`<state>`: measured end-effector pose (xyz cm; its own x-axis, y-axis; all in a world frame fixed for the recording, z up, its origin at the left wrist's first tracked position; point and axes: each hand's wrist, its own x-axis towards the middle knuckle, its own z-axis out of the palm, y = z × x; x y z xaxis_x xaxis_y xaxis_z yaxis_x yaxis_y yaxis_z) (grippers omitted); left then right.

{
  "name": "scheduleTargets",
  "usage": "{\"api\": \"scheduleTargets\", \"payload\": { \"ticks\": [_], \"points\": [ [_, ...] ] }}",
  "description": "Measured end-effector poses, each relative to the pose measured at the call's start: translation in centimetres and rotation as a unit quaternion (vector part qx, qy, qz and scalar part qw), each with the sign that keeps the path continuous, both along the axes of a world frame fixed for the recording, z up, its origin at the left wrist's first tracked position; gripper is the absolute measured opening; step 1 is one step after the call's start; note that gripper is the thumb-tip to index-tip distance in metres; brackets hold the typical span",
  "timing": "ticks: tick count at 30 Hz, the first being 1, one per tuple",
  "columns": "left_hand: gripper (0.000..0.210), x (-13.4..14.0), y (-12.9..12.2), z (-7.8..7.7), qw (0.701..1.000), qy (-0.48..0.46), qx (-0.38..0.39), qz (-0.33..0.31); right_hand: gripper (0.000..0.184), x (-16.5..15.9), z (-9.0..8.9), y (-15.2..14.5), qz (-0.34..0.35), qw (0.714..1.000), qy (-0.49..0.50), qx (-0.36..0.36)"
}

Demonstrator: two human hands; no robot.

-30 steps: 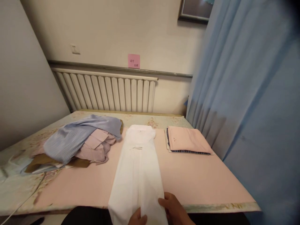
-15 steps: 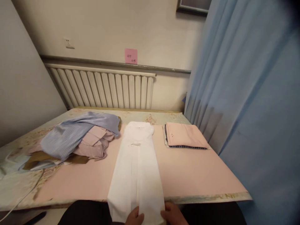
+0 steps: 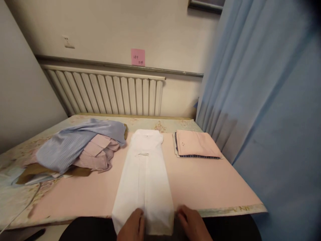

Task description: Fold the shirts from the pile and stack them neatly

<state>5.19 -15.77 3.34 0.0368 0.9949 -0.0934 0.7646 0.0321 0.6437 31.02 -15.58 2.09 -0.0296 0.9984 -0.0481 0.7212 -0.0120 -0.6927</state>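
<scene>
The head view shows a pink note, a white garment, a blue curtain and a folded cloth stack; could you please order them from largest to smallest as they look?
1. Blue curtain
2. White garment
3. Folded cloth stack
4. Pink note

This is apparent size only; nearness enlarges some.

Rumpled clothes (image 3: 80,144), a white garment (image 3: 144,174) and folded fabrics (image 3: 198,144) lie on the pink-and-floral-covered table (image 3: 200,180).
</scene>
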Motion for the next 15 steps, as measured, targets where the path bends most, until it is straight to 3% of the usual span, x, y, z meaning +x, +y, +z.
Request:
{"api": "scheduleTargets", "payload": {
  "ticks": [3,7,10,15],
  "points": [
    [0.033,1.4,2.8,-0.9,0.985,-0.007,0.172,-0.007,0.025,-1.6,0.9,2.6,0.016,0.991,0.017,0.128],
    [0.043,3.3,7.7,-4.2,0.952,0.064,0.296,-0.035,0.044,-5.3,-0.8,6.6,0.123,0.949,-0.082,0.278],
    [0.045,3.9,10.3,-5.9,0.933,0.129,0.328,-0.075,0.051,-6.8,-1.9,9.3,0.192,0.928,-0.155,0.280],
    [0.045,3.7,10.9,-6.3,0.915,0.229,0.308,-0.122,0.051,-6.4,-2.4,12.6,0.184,0.929,-0.210,0.242]
  ]
}}
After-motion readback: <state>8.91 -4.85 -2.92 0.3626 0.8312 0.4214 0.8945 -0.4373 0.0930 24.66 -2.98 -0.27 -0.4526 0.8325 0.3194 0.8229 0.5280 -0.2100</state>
